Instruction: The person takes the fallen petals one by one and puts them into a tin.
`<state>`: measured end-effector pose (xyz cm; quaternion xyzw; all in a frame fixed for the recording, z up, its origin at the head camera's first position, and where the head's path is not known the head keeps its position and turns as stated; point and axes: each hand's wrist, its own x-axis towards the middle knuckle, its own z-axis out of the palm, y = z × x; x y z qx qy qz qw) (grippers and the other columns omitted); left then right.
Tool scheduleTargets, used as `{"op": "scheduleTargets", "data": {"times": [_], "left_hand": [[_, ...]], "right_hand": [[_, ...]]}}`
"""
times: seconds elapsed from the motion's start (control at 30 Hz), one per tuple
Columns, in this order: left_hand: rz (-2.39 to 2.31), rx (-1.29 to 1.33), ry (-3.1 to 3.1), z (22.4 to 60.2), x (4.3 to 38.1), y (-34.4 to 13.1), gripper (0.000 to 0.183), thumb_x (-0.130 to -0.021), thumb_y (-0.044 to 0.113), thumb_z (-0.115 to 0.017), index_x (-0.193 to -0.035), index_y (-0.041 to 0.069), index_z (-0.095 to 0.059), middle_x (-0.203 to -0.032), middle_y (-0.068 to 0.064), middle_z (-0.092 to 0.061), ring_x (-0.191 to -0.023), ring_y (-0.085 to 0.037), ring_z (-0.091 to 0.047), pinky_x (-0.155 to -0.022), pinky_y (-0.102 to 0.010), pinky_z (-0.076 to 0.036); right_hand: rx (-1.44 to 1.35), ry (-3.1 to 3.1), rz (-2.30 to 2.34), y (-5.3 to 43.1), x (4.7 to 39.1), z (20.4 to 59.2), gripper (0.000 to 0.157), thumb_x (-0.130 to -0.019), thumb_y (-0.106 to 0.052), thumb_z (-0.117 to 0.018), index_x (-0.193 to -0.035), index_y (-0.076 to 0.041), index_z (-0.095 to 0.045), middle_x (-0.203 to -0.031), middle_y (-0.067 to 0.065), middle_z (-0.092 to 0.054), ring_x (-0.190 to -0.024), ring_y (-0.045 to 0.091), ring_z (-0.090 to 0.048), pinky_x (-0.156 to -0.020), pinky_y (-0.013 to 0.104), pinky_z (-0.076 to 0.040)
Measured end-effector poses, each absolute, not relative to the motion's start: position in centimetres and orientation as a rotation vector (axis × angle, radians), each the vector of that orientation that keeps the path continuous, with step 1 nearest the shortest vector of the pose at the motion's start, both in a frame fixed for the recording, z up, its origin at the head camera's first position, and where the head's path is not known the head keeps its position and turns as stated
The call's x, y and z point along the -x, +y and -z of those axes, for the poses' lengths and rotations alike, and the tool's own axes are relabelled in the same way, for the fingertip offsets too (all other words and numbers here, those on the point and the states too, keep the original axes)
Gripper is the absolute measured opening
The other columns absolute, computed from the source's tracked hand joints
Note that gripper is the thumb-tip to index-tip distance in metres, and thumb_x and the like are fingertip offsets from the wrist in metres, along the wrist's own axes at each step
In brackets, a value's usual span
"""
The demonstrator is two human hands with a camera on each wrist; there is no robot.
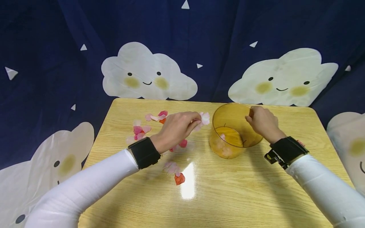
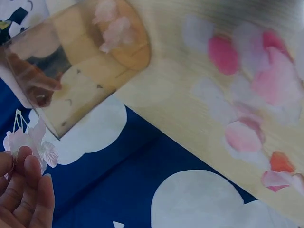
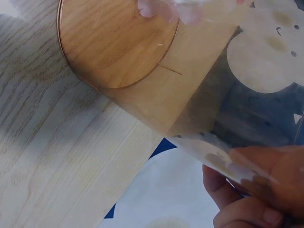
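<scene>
Clearly, both hands are busy near the far side of the wooden worktop (image 1: pixel 251 202). The left hand (image 1: pixel 178 129) is raised over it, its fingers pinching a pale pink artificial flower (image 1: pixel 204 117) just left of a transparent amber container (image 1: pixel 232 115). In the left wrist view thin pale stems stick up from the flower above the fingertips, and the flower is outside the container.

The right hand (image 1: pixel 263 122) grasps the container's rim on its far right side, thumb and fingers on either side of the clear wall. The container is round and tall-walled, mouth upward, its base at the worktop; I cannot tell whether it leans a little. Inside, at the bottom, lie some pale pink blossoms (image 2: pixel 116 33), seen through the tinted wall.

Around the left forearm and hand, loose petals are spread on the worktop: a pink cluster (image 1: pixel 138 130) to the left, a few pink and red petals (image 1: pixel 163 113) beyond the hand, deep pink ones (image 1: pixel 183 143) next to the wrist, and nearer the person a pale pink clump (image 1: pixel 172 167) with a red petal (image 1: pixel 179 179) beside it. A bright reflection (image 1: pixel 187 185) shines close to that red petal.

Each wrist wears a black strap, and both sleeves (image 1: pixel 97 182) are white. Behind hangs a navy curtain (image 1: pixel 212 38) printed with smiling white clouds (image 1: pixel 148 68) and small white triangles.
</scene>
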<state>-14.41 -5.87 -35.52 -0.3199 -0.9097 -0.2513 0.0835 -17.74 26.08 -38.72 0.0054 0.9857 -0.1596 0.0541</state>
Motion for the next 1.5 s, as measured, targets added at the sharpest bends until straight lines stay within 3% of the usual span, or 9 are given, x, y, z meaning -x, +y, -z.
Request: {"op": "scheduleTargets", "data": {"times": [0.2, 0.7, 1.03, 1.5], "left_hand": [[0.763, 1.018, -2.662, 35.0, 14.4, -4.4, 0.014, -0.1, 0.024, -0.063, -0.103, 0.015, -0.074, -0.084, 0.005, -0.069, -0.07, -0.01, -0.059, -0.061, -0.022, -0.048], [0.86, 1.08, -2.777, 34.9, 14.3, -1.2, 0.019, -0.102, 0.029, -0.059, -0.105, 0.017, -0.073, -0.088, 0.007, -0.071, -0.069, -0.009, -0.058, -0.058, -0.023, -0.043], [0.814, 1.069, -2.779, 34.7, 14.9, 0.5, 0.018, -0.103, 0.03, -0.058, -0.103, 0.018, -0.072, -0.075, 0.008, -0.061, -0.067, -0.01, -0.056, -0.055, -0.022, -0.038], [0.609, 1.139, -2.814, 35.9, 14.9, 2.0, 0.016, -0.103, 0.03, -0.059, -0.099, 0.022, -0.072, -0.083, 0.01, -0.071, -0.077, -0.008, -0.064, -0.065, -0.025, -0.05]], "right_hand": [[-0.006, 2.999, 0.485, 26.2, 17.6, 38.8, 0.022, -0.1, -0.022, -0.061, -0.086, -0.005, -0.057, -0.074, 0.013, -0.057, -0.064, 0.028, -0.054, -0.054, 0.039, -0.038], [-0.017, 3.003, 0.496, 26.1, 17.7, 38.7, 0.023, -0.099, -0.022, -0.06, -0.085, -0.005, -0.057, -0.074, 0.013, -0.057, -0.065, 0.029, -0.055, -0.055, 0.04, -0.038], [-0.01, 3.016, 0.497, 26.2, 17.9, 38.8, 0.023, -0.099, -0.023, -0.06, -0.084, -0.005, -0.056, -0.073, 0.012, -0.056, -0.066, 0.029, -0.055, -0.054, 0.04, -0.038], [-0.03, 3.005, 0.481, 26.0, 17.9, 38.8, 0.023, -0.099, -0.023, -0.061, -0.086, -0.005, -0.058, -0.076, 0.014, -0.059, -0.068, 0.03, -0.056, -0.055, 0.041, -0.039]]}}
